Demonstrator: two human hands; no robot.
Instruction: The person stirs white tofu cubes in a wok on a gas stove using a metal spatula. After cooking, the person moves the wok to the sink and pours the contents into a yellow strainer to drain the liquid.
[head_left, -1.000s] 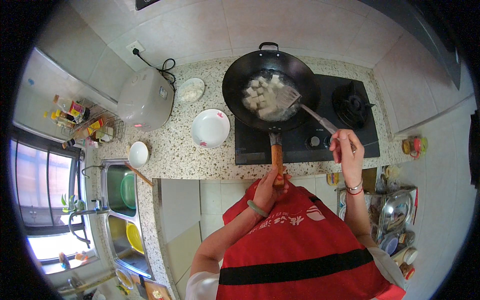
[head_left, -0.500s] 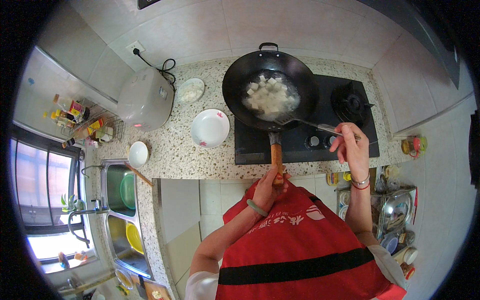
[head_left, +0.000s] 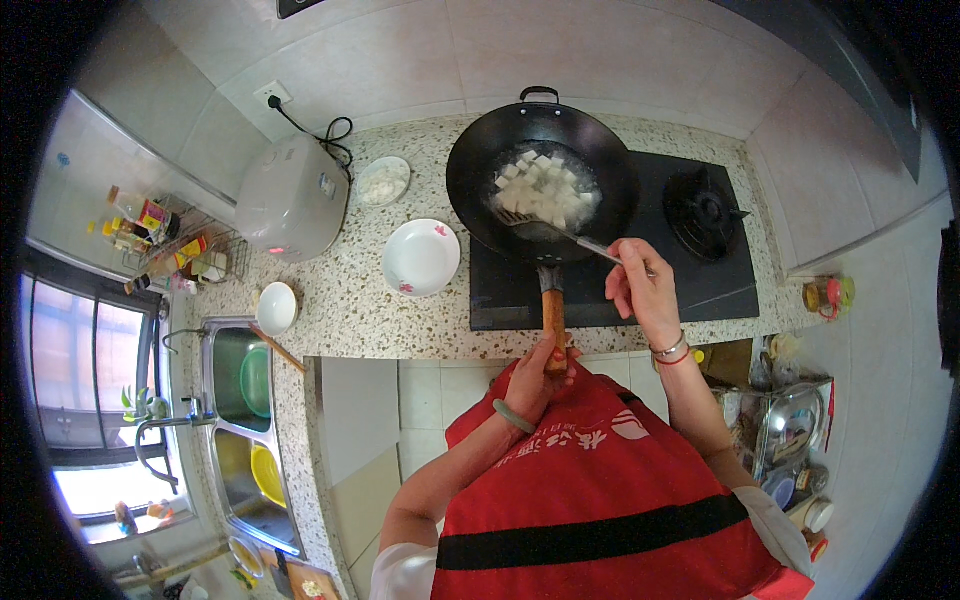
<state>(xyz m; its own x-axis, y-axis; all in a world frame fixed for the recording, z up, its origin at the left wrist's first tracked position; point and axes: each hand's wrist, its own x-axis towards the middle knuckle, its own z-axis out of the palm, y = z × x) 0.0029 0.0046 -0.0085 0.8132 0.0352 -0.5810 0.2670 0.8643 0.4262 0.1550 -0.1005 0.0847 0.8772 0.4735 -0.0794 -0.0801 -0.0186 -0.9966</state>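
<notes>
A black wok stands on the left part of the stove, and white tofu cubes lie in cloudy liquid in it. My left hand is wrapped round the end of the wok's wooden handle. In my right hand I hold a slotted metal spatula by its handle, with the fingers closed on it. The spatula's slotted head is over the near left side of the wok, at the edge of the tofu.
Left of the wok are a white plate with pink flowers, a small dish of pale pieces, a white bowl and a rice cooker. A second burner is at the right. A double sink lies at the far left.
My right hand has moved left with the spatula, whose head slid from the near right of the tofu to its left side. My left hand stays on the handle.
</notes>
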